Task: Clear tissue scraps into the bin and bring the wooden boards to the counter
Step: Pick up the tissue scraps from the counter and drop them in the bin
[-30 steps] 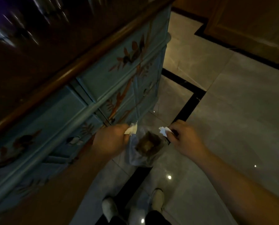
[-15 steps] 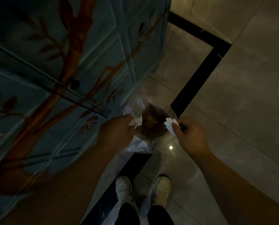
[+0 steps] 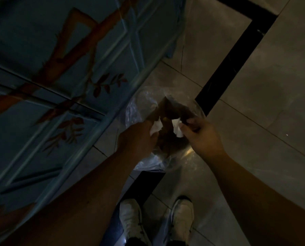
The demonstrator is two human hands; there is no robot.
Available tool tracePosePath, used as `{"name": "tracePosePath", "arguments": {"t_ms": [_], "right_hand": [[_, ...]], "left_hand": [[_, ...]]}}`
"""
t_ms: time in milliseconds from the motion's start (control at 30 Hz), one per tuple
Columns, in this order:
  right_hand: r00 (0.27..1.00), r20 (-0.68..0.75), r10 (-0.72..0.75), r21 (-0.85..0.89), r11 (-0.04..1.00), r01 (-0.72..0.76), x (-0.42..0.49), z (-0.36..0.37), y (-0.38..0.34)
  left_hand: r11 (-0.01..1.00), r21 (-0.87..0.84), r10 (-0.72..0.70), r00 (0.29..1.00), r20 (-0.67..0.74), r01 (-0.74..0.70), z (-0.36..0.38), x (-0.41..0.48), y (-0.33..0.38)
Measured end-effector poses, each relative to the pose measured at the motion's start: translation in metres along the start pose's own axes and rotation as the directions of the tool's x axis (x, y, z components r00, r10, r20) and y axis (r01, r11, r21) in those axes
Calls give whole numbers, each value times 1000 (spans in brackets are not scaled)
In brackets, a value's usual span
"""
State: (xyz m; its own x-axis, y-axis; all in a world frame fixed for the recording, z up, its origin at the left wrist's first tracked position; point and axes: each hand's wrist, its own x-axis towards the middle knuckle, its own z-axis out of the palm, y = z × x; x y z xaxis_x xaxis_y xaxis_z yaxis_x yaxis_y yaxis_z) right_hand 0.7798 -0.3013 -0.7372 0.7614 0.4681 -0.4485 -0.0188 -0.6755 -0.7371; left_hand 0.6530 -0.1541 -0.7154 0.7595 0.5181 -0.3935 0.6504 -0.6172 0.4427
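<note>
A small bin lined with a clear plastic bag stands on the floor beside the blue cabinet, with dark brown waste inside. My left hand is over its near left rim, shut on a white tissue scrap. My right hand is over the near right rim, pinching another white tissue scrap. Both scraps hang above the bin's opening. No wooden boards are in view.
A blue painted cabinet with orange branch patterns fills the left side, close to the bin. The floor is grey tile with a black inlay strip. My white shoes stand just below the bin.
The view has dropped closer to the bin. Both hands have come nearer together over the opening, still holding their tissue scraps.
</note>
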Motion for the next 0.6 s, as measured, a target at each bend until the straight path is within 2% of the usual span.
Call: {"name": "tracePosePath", "arguments": {"t_ms": [67,133,267,400,500,600], "right_hand": [[1000,-1,-11,-18,1000,10,-2,0,4],[998,21,-52,-71,996,54,-9,-4,6],[971,121,-205,-256,939,230,-25,-22,4],[942,195,-272,-448,830,333,-38,-51,-18],[923,226,-311,-519,764,384,-52,-77,-44],[915,197,-352,-546,736,400,-74,-108,-73]], "left_hand": [[998,-21,-51,996,72,53,7,5,1],[998,-33,-43,994,98,46,10,8,4],[997,-11,76,997,34,-76,3,-1,16],[988,31,154,988,-2,-153,-23,-14,41],[977,44,208,978,-28,-207,-53,-28,65],[949,127,297,953,-55,-289,-90,-52,94]]}}
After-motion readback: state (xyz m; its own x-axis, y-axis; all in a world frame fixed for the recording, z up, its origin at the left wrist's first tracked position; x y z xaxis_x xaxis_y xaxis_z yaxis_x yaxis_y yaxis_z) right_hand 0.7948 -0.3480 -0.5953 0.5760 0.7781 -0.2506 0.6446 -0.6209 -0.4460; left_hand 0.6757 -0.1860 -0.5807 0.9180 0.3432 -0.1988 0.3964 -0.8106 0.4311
